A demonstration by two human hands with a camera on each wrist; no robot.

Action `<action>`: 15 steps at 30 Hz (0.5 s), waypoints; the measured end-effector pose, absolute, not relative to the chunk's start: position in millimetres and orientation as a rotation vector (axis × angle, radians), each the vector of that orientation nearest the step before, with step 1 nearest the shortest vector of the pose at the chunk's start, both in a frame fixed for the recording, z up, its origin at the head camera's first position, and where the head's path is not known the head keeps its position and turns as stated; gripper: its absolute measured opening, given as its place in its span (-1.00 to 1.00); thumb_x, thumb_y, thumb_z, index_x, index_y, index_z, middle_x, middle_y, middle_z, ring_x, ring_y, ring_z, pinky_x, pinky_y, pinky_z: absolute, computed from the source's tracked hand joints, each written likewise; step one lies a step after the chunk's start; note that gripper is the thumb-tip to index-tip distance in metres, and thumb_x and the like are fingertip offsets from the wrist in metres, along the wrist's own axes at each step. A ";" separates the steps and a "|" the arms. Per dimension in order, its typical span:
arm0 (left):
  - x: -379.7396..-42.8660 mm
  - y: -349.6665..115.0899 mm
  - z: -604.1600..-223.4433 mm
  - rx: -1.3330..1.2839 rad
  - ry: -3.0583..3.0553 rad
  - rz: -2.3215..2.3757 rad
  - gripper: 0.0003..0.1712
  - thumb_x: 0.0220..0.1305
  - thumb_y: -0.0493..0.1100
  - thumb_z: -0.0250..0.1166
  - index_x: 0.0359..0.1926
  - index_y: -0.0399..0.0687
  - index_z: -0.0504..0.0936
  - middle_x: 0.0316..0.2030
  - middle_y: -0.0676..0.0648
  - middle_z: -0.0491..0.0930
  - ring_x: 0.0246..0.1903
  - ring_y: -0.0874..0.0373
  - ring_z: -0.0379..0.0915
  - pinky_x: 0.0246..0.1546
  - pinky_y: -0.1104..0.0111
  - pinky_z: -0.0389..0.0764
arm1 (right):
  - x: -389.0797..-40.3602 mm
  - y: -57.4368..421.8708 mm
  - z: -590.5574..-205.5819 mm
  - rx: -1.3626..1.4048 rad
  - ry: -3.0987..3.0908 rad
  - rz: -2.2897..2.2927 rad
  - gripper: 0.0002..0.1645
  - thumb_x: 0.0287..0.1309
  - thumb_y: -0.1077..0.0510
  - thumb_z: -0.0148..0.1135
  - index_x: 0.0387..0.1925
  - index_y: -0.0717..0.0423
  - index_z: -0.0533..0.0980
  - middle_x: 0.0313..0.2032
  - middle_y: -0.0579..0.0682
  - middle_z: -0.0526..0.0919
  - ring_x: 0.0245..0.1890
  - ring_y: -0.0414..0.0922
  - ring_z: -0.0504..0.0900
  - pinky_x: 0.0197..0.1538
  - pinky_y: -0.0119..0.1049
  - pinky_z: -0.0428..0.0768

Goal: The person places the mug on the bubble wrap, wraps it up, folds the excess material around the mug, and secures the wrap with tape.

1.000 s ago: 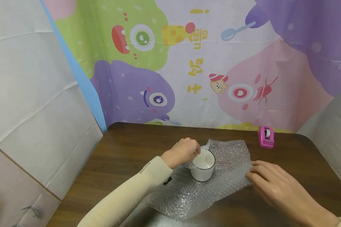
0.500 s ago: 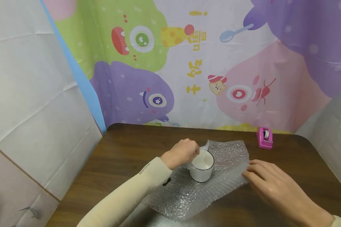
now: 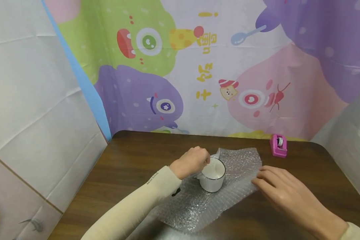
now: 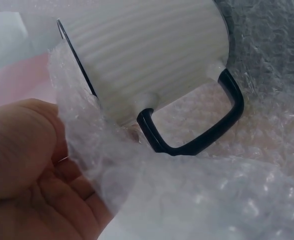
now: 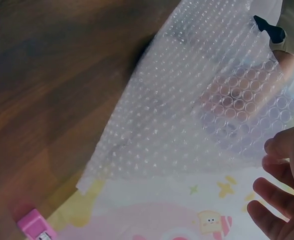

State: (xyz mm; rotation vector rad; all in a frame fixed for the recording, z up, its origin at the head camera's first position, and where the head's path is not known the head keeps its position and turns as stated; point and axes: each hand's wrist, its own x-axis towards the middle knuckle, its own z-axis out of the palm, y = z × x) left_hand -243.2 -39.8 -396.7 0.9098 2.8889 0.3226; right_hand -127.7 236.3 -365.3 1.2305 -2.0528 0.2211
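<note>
A white ribbed mug (image 3: 211,184) with a dark rim stands on a sheet of bubble wrap (image 3: 241,161). Its black handle (image 4: 206,142) shows in the left wrist view, with the wrap rising beside it. At the mug's left rim my left hand (image 3: 190,162) has curled fingers, pinching a raised part of the wrap; some fingertips are hidden. Over to the right, my right hand (image 3: 286,190) pinches the sheet's right edge between thumb and fingers, lifting it off the table. That raised flap (image 5: 161,110) stretches across the right wrist view.
A pink tape dispenser (image 3: 278,145) sits near the back right edge of the brown wooden table (image 3: 132,150). Behind the table hangs a cloth printed with cartoon monsters (image 3: 165,90). Pale cloth panels (image 3: 42,83) stand at the sides.
My right hand has moved slightly left toward the mug, drawing the wrap's edge with it. The left hand and mug stay in place; the head view has shifted a little.
</note>
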 end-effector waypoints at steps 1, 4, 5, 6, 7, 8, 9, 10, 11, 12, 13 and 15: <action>-243.1 -40.0 -396.5 0.914 2.888 0.322 -0.73 0.41 -0.36 0.25 -0.03 -0.07 0.81 0.01 -0.05 0.76 0.01 0.08 0.70 -0.02 0.35 0.71 | -128.2 235.6 -365.0 1.233 -2.050 0.221 -0.43 0.63 0.16 -0.32 -0.17 0.25 0.66 -0.18 0.10 0.68 -0.07 0.14 0.64 0.49 -0.34 0.16; -242.8 -40.1 -396.4 0.925 2.892 0.323 -0.74 0.40 -0.36 0.27 -0.05 -0.08 0.82 0.00 -0.05 0.77 -0.01 0.09 0.71 -0.03 0.35 0.71 | -129.8 233.4 -364.4 1.236 -2.040 0.222 -0.43 0.62 0.18 -0.31 -0.17 0.26 0.67 -0.18 0.10 0.69 -0.07 0.14 0.65 0.45 -0.32 0.19; -242.8 -40.0 -396.3 0.928 2.892 0.320 -0.75 0.40 -0.36 0.27 -0.05 -0.08 0.82 0.00 -0.05 0.77 -0.01 0.09 0.71 -0.03 0.35 0.71 | -130.4 232.6 -364.2 1.238 -2.033 0.221 -0.44 0.61 0.19 -0.30 -0.17 0.26 0.67 -0.18 0.10 0.69 -0.06 0.14 0.65 0.44 -0.30 0.22; -243.0 -39.8 -396.0 0.931 2.893 0.318 -0.75 0.40 -0.36 0.27 -0.05 -0.08 0.82 0.00 -0.05 0.77 -0.01 0.09 0.71 -0.03 0.35 0.71 | -131.0 231.9 -364.0 1.236 -2.030 0.218 -0.45 0.60 0.19 -0.30 -0.17 0.26 0.67 -0.18 0.10 0.69 -0.06 0.14 0.65 0.40 -0.27 0.25; -243.2 -39.6 -395.9 0.935 2.894 0.318 -0.76 0.40 -0.35 0.28 -0.05 -0.08 0.82 0.00 -0.05 0.77 -0.01 0.09 0.71 -0.02 0.35 0.71 | -131.4 231.2 -363.8 1.234 -2.028 0.217 -0.45 0.60 0.20 -0.30 -0.17 0.26 0.67 -0.17 0.10 0.69 -0.05 0.13 0.65 0.38 -0.25 0.27; -243.3 -39.4 -395.7 0.938 2.895 0.317 -0.76 0.40 -0.35 0.29 -0.06 -0.08 0.82 0.00 -0.05 0.77 -0.01 0.08 0.71 -0.02 0.35 0.71 | -131.9 230.5 -363.6 1.233 -2.025 0.216 -0.45 0.60 0.20 -0.30 -0.17 0.26 0.67 -0.17 0.10 0.69 -0.05 0.13 0.65 0.34 -0.23 0.29; -243.4 -39.2 -395.4 0.939 2.894 0.314 -0.76 0.40 -0.34 0.28 -0.05 -0.08 0.82 0.00 -0.05 0.77 0.00 0.08 0.71 -0.01 0.34 0.71 | -132.4 229.7 -363.5 1.233 -2.021 0.217 -0.45 0.60 0.20 -0.29 -0.17 0.26 0.67 -0.18 0.10 0.69 -0.05 0.13 0.65 0.32 -0.22 0.30; -243.5 -39.1 -395.5 0.943 2.895 0.313 -0.77 0.40 -0.34 0.29 -0.05 -0.08 0.82 0.00 -0.05 0.77 -0.01 0.08 0.71 -0.02 0.34 0.71 | -132.8 229.0 -363.3 1.233 -2.020 0.217 -0.45 0.60 0.20 -0.29 -0.18 0.25 0.67 -0.18 0.10 0.69 -0.05 0.12 0.65 0.31 -0.21 0.30; -243.6 -39.0 -395.4 0.945 2.895 0.315 -0.77 0.40 -0.34 0.29 -0.05 -0.08 0.82 0.00 -0.05 0.77 -0.01 0.08 0.71 -0.02 0.34 0.71 | -133.1 228.2 -363.0 1.231 -2.020 0.220 -0.45 0.60 0.19 -0.30 -0.18 0.25 0.67 -0.18 0.10 0.69 -0.05 0.12 0.65 0.29 -0.20 0.33; -243.8 -39.1 -395.7 0.948 2.897 0.319 -0.77 0.40 -0.34 0.29 -0.06 -0.09 0.82 -0.01 -0.06 0.77 -0.01 0.08 0.71 -0.02 0.35 0.71 | -133.4 227.5 -362.9 1.230 -2.019 0.226 -0.45 0.60 0.18 -0.30 -0.18 0.25 0.66 -0.18 0.09 0.69 -0.05 0.12 0.65 0.28 -0.19 0.34; -243.5 -39.3 -395.8 0.947 2.897 0.323 -0.77 0.41 -0.34 0.28 -0.06 -0.09 0.82 -0.01 -0.06 0.77 -0.01 0.07 0.71 -0.03 0.34 0.71 | -133.8 226.8 -363.1 1.231 -2.015 0.232 -0.46 0.60 0.18 -0.29 -0.18 0.24 0.66 -0.18 0.10 0.69 -0.05 0.13 0.65 0.27 -0.18 0.35; -243.0 -39.7 -396.2 0.952 2.899 0.328 -0.77 0.40 -0.35 0.28 -0.07 -0.09 0.82 -0.02 -0.06 0.77 -0.02 0.08 0.72 -0.04 0.35 0.71 | -134.5 225.6 -363.0 1.232 -2.010 0.236 -0.47 0.60 0.16 -0.27 -0.18 0.24 0.66 -0.18 0.10 0.69 -0.06 0.13 0.66 0.29 -0.20 0.35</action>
